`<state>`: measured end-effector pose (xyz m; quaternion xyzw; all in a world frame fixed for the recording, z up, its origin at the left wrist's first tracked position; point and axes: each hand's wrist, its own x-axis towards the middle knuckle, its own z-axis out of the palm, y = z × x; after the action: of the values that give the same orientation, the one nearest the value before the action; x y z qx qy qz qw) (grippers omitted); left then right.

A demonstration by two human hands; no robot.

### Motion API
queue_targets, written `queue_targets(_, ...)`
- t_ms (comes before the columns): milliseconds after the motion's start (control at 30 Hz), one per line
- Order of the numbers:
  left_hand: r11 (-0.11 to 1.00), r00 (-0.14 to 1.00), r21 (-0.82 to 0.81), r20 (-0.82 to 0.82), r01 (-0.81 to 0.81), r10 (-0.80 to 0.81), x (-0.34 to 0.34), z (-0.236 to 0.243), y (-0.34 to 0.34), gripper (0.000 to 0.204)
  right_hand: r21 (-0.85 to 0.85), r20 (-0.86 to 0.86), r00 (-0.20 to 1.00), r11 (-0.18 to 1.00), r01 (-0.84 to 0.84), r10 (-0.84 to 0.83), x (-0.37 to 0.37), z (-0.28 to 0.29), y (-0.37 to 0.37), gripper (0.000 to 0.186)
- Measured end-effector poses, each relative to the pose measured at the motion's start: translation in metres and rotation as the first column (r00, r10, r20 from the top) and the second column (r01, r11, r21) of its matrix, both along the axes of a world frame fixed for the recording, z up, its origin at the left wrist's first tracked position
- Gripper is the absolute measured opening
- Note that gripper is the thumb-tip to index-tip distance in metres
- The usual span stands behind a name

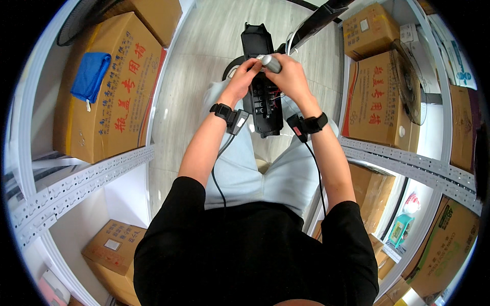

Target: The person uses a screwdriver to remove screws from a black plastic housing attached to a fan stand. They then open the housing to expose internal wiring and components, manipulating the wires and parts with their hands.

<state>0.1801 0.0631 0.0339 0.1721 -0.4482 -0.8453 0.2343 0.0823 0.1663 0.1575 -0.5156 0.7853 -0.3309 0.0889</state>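
Between my knees lies a long black case-like thing (270,122), with rows of small slots or fittings and a few thin red strands along it. Over its upper part my two hands meet. My right hand (292,76) is closed around a grey cylinder with a rounded end (272,63), perhaps a tool handle; its other end is hidden. Close against it, my left hand (242,81) has its fingers pinched at a small pale piece I cannot make out. A black strap with a small cabled box sits on each wrist.
A black post (319,23) with white cables slants up beyond my right hand, and a dark wheel edge (227,69) shows by my left. Metal shelves flank me, holding cardboard boxes (115,86), a blue cloth pouch (91,76) and a round wire fan guard (408,84).
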Motion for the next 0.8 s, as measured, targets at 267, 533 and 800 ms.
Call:
queue_targets(267, 1.0, 0.999, 0.018, 0.039, 0.001, -0.001, 0.004, 0.007, 0.002, 0.027, 0.149, -0.128, 0.992, 0.989, 0.005, 0.015, -0.009, -0.014, -0.013, 0.023)
queue_targets(533, 0.996, 0.996, -0.049, 0.038, 0.079, -0.077, 0.004, 0.011, 0.001, 0.03, 0.162, -0.136, 0.973, 0.965, 0.208, -0.187, -0.033, -0.013, -0.048, 0.03)
queue_targets(800, 0.99, 0.999, 0.132, -0.021, 0.047, -0.045, 0.009, 0.006, -0.002, 0.017, 0.099, 0.149, 0.929, 0.94, 0.328, -0.339, -0.031, -0.003, 0.023, 0.035)
